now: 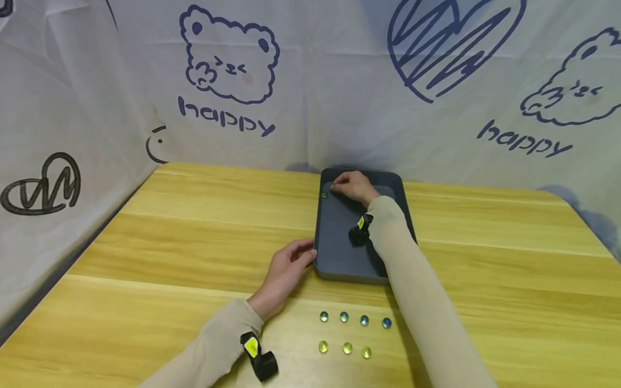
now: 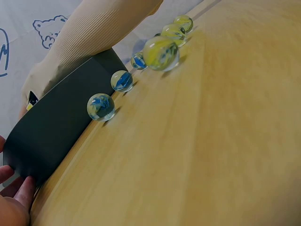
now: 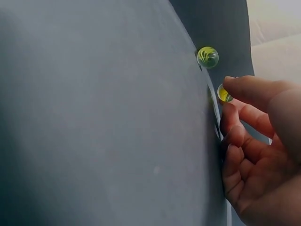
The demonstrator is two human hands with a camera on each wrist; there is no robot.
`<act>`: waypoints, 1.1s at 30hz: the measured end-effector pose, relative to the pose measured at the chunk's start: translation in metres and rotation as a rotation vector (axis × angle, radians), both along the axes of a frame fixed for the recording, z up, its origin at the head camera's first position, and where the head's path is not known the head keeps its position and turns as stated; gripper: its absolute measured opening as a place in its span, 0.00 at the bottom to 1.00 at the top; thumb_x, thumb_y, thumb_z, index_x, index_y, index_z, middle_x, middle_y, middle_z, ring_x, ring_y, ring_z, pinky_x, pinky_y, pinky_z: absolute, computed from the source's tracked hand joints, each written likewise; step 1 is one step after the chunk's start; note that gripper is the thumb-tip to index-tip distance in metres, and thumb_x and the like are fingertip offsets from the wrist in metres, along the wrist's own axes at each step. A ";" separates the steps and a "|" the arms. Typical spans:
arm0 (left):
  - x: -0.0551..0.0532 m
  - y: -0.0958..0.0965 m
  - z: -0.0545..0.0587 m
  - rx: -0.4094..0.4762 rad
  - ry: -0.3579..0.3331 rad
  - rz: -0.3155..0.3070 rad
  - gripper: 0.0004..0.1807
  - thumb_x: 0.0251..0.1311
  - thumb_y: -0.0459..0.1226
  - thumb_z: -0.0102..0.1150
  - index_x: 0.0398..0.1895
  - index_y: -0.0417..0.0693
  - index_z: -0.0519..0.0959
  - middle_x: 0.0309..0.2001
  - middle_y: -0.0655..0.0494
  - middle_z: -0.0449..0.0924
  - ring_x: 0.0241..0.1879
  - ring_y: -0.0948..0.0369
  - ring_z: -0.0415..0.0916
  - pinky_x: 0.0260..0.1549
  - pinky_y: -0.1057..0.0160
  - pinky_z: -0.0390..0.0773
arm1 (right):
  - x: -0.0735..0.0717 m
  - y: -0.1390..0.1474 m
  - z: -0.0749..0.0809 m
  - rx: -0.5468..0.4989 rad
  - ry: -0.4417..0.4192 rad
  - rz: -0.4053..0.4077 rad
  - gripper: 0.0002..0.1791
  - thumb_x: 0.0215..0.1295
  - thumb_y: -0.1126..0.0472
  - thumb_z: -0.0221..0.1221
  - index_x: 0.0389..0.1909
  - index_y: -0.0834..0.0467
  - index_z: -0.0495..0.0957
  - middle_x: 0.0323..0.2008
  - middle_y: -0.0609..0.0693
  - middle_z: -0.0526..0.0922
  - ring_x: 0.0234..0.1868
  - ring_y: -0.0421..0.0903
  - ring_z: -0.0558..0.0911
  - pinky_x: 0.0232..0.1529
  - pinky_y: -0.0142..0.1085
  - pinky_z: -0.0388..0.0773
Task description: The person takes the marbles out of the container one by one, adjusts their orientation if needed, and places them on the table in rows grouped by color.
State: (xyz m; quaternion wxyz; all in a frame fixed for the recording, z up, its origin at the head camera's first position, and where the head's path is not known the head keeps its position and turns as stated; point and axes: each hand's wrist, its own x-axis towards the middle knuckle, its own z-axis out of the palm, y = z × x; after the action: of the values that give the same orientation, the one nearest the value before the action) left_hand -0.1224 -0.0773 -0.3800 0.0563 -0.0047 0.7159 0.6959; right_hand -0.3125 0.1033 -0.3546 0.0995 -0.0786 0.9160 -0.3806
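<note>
My right hand (image 1: 356,186) is inside the grey tray (image 1: 335,237), near its far left corner. Its thumb and fingertips pinch a yellow-streaked glass marble (image 3: 224,93), partly covered by the fingers. Just beside that, a green-yellow marble (image 3: 207,57) lies against the tray's wall; the head view shows this marble (image 1: 324,195) by the left side. My left hand (image 1: 286,269) touches the outside of the tray's left wall near the front corner. In the left wrist view, the fingers (image 2: 24,192) rest against the wall's lower part, not wrapped round it.
In front of the tray, a row of several blue marbles (image 1: 344,316) lies on the wooden table (image 1: 194,258). Nearer still is a row of three yellow marbles (image 1: 347,348). A white cloth (image 1: 330,108) with drawings hangs behind the table's far edge.
</note>
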 end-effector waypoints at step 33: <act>0.001 -0.002 -0.001 -0.013 0.022 -0.005 0.18 0.65 0.33 0.54 0.56 0.33 0.75 0.50 0.45 0.78 0.47 0.56 0.74 0.49 0.60 0.76 | 0.003 0.007 0.023 -0.248 -0.113 0.001 0.18 0.70 0.57 0.57 0.55 0.64 0.78 0.39 0.59 0.77 0.34 0.50 0.72 0.40 0.40 0.71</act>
State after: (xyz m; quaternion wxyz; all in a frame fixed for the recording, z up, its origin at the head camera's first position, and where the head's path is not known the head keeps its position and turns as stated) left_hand -0.1217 -0.0790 -0.3812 0.0502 0.0043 0.7212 0.6909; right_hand -0.3090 0.1105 -0.3312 0.1405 -0.0690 0.8548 -0.4948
